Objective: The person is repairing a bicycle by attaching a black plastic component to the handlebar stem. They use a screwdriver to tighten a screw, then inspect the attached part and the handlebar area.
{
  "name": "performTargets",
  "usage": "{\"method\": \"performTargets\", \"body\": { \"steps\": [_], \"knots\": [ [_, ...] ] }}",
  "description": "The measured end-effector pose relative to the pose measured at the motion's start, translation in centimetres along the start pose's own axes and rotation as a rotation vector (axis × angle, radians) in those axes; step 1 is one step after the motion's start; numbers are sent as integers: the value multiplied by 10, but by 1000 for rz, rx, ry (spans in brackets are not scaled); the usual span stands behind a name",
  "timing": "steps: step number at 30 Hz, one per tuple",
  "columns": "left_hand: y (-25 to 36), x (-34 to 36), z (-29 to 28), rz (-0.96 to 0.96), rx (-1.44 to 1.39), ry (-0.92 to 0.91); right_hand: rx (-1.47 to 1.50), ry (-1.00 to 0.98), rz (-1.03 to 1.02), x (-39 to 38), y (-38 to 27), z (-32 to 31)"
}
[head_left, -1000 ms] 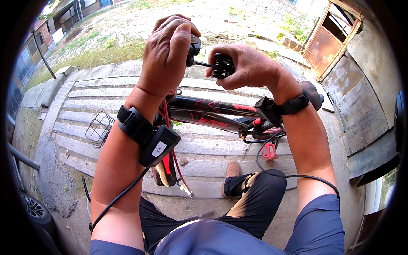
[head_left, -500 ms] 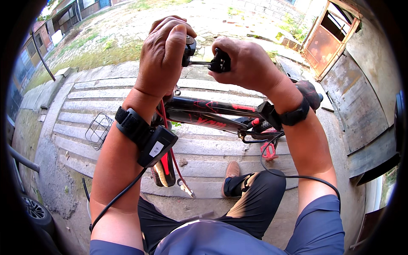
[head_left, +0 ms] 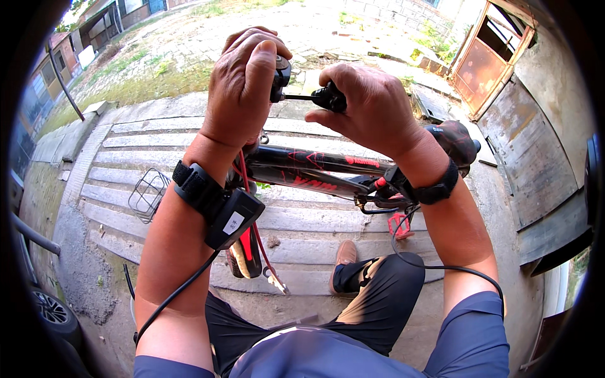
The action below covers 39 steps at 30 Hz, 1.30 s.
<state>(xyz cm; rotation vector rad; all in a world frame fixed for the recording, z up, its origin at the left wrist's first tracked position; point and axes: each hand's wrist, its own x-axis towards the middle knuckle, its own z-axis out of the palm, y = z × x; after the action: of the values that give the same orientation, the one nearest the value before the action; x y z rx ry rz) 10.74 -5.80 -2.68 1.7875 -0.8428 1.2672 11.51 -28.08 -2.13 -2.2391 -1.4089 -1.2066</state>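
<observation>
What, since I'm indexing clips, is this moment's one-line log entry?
left hand: against black part; right hand: holding black tool; thin shaft: between tool and part; bicycle frame: below hands in view

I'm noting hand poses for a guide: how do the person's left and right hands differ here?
The left hand is against a black bicycle part; the right hand curls around a black tool with a thin shaft. The left thumb points toward the picture's top; the right thumb points leftward, spread from the index finger. Both wrists wear a black strap.
</observation>
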Motion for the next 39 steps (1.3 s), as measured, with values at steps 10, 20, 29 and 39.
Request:
{"method": "performTargets", "body": {
  "steps": [10,20,29,39],
  "knots": [
    [2,0,1,14,-4,10,609,-465,386,8,14,-23],
    [3,1,-5,-19,6,-32,245,-143,183,-8,-2,-3],
    [58,-18,-23,0,248,203,4,9,90,-13,-6,3],
    [100,-69,53,-890,-446,155,-83,1,107,-9,-16,6]
  ]
}}
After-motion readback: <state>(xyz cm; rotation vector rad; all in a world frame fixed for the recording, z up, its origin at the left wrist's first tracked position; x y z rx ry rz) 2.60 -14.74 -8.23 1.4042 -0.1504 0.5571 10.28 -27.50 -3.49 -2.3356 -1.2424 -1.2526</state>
